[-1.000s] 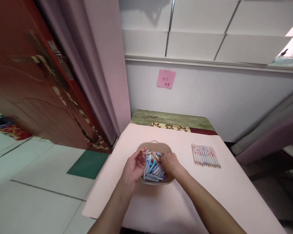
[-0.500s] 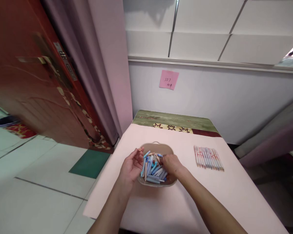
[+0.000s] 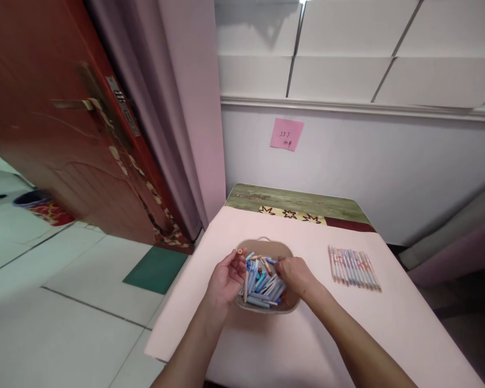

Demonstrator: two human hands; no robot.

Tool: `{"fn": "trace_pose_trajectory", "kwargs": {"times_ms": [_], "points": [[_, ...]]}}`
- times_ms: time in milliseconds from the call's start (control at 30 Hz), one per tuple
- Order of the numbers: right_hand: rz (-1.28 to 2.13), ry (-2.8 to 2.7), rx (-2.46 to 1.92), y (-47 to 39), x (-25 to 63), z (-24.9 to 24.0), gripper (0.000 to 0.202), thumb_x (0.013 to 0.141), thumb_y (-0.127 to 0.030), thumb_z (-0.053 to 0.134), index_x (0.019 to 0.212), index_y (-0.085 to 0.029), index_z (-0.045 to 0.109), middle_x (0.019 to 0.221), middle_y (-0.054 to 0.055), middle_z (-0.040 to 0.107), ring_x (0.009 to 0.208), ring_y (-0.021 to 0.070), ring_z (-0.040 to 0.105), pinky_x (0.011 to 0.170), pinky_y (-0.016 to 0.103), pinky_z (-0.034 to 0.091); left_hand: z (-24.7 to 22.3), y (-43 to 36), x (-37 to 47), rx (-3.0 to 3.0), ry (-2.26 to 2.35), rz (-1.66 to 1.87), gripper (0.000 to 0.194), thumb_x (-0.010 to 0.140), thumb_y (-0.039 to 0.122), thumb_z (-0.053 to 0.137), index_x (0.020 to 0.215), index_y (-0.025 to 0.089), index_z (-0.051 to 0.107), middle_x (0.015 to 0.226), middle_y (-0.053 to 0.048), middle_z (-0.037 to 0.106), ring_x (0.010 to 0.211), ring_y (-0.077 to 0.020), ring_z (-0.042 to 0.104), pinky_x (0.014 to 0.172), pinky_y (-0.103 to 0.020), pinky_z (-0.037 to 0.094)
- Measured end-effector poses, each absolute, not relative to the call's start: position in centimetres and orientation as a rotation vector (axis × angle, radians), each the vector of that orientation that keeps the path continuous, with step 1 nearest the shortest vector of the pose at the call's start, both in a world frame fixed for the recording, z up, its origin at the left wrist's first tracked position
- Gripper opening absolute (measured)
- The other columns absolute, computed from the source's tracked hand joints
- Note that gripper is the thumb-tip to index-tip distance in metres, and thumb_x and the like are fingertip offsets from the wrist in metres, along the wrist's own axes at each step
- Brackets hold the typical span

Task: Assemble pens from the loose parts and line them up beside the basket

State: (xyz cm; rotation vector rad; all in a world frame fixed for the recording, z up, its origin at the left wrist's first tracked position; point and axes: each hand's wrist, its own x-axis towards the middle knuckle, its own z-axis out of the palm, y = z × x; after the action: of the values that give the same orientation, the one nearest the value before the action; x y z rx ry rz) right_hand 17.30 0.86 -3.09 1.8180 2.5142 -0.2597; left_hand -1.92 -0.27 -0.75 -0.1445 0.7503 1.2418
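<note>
In front of me on the table stands a beige basket [image 3: 265,245] with a loose pile of pens and pen parts [image 3: 262,285] in blue, white and tan. My left hand [image 3: 227,277] is at the basket's left rim, thumb and forefinger pinching a small pen part with a round orange end [image 3: 240,251]; the rest of it is hidden by the fingers. My right hand [image 3: 294,274] reaches over the right rim into the basket, its fingers closed. A blue pen piece [image 3: 270,261] lies against its fingertips; whether they grip it is hidden.
To the right lies a flat row of several pens [image 3: 354,268] on the pink-white table cover [image 3: 307,345]. The table's far end meets a wall with a pink note [image 3: 286,134]. A red-brown door [image 3: 92,145] and a green mat [image 3: 157,269] are at the left.
My view has shifted slightly left, so everything sits a little farther right in the picture. Both hands keep nearly the same place at the basket, with the orange-ended part still in my left fingers.
</note>
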Motion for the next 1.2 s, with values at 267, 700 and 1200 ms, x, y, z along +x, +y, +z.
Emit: {"fn": "trace_pose_trajectory", "kwargs": {"times_ms": [267,700,1200], "points": [[-0.475,2.625,2.006,-1.1,21.6,0.7,0.015,0.086,-0.020,0.051,0.083,-0.020,0.065,0.076,0.004,0.069,0.072,0.0179,0.064,0.063,0.024,0.042,-0.9,-0.3,-1.5,-0.158,0.732,1.201,0.011,0.086,0.005,0.050,0.082,0.007,0.060,0.073,-0.011,0.069,0.049,-0.0076,0.059,0.041,-0.013,0.048],[-2.590,2.494,2.493,-3.4,18.8,0.6,0.035,0.075,-0.046,0.069,0.090,-0.020,0.051,0.067,-0.002,0.064,0.060,0.0154,0.065,0.057,0.026,0.053,-0.8,-0.8,-0.2,-0.153,0.703,1.128,0.012,0.086,0.006,0.050,0.081,0.008,0.061,0.071,-0.009,0.068,0.048,-0.0074,0.058,0.039,-0.013,0.047],[-2.195,2.865,2.682,-5.5,16.2,1.5,0.019,0.088,-0.038,0.057,0.094,-0.020,0.053,0.067,0.000,0.067,0.057,0.0139,0.064,0.055,0.025,0.054,-0.5,-1.2,0.8,-0.092,0.713,1.090,0.011,0.087,0.008,0.052,0.082,0.006,0.062,0.069,-0.010,0.069,0.046,-0.0082,0.059,0.039,-0.013,0.047]]}}
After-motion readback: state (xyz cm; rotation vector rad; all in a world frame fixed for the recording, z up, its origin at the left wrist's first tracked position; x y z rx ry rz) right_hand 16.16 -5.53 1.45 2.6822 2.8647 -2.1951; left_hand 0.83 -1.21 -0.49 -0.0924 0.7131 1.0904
